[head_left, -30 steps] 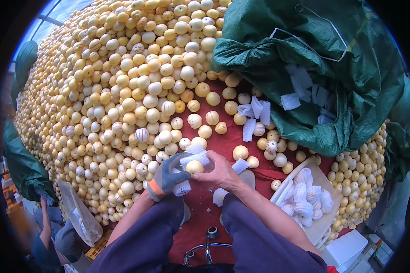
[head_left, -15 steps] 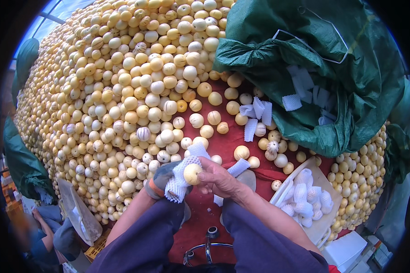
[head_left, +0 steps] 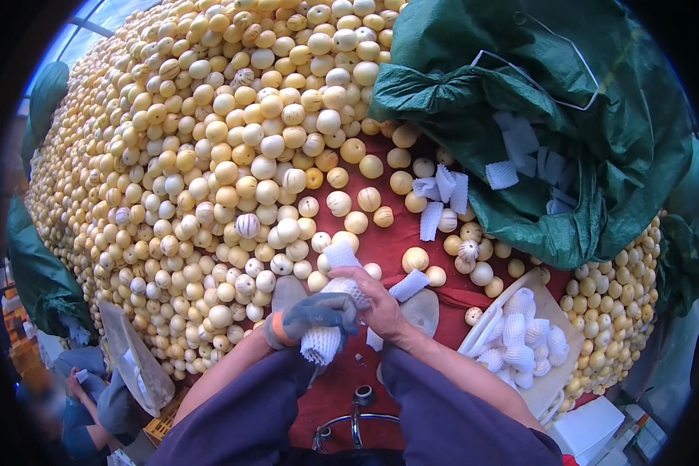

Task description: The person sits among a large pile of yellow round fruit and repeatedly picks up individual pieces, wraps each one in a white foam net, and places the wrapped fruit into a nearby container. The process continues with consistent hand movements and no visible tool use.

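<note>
My left hand, in a grey glove with an orange cuff, grips a white foam net sleeve between my knees. Above it my bare right hand closes on the same sleeve. The yellow fruit is hidden inside the net or behind my fingers. Another white net sticks up just above my hands. To their right lie a loose net and pale yellow fruit on red cloth.
A huge fruit heap surrounds me. A green sack with nets sits upper right. A basin of netted fruit is right; another container is left. A co-worker is lower left. A metal ring is below.
The fruit that showed between my fingers is now covered. My gloved left hand has moved over the front of the net, and my right hand has shifted upward along it.
</note>
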Demonstrator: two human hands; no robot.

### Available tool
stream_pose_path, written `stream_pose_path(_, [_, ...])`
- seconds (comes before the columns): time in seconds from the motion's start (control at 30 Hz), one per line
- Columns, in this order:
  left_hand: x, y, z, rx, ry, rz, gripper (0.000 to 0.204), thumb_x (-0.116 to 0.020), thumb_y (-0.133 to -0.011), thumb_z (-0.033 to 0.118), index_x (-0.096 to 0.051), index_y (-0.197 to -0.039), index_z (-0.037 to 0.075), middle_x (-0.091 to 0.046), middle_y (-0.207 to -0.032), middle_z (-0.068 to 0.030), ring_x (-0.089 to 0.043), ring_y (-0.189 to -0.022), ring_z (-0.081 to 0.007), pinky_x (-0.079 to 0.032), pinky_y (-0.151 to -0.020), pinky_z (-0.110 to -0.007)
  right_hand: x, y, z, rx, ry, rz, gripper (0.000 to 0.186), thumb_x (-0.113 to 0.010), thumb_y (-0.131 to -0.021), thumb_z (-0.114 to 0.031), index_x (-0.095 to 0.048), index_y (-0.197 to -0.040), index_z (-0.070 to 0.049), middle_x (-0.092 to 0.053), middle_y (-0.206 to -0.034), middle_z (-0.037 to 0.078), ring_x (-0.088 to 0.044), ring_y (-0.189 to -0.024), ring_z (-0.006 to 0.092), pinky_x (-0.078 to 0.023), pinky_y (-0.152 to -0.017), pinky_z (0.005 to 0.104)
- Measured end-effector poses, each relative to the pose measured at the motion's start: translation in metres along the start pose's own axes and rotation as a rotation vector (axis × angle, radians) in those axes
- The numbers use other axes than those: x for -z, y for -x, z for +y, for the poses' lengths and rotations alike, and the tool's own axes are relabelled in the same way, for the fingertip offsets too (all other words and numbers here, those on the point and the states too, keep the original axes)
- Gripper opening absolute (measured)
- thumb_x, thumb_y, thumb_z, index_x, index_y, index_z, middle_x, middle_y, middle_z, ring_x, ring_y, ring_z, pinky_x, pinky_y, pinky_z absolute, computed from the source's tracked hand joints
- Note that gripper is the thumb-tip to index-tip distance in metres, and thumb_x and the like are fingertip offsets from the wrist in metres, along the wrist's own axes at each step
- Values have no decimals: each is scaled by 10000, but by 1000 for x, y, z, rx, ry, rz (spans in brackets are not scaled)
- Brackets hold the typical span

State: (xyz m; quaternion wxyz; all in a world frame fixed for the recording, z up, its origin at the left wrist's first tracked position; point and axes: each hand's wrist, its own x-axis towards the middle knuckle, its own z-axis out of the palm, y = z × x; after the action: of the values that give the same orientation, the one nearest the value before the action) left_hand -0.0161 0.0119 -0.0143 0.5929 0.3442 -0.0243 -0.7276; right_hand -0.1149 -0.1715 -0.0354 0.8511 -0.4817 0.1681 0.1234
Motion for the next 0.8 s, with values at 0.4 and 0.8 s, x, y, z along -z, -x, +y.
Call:
stream_pose_path(0.4, [0,-2,8,-478,-478,620,677,-631,-821,400,-503,-1330,-28,-585,-1202,-137,-582,-1151,-234,-454,-1044,-372,-11,3,22,-70,26,-125,654,-519,-1034,-600,-620,-1281,-3,-657,-1209,73,-580,-1143,166,-432,-1023,325])
stream_pose_path(0.8, [59,-35,33,-467,-1879,888,519,-658,-780,125,-631,-1297,94,-607,-1332,-201,-559,-1261,-379,-432,-1087,-500,80,71,-44,76,292,552,482,-728,-948,-177,-526,-1359,-28,-682,-1068,97,-671,-868,141,-564,-694,287])
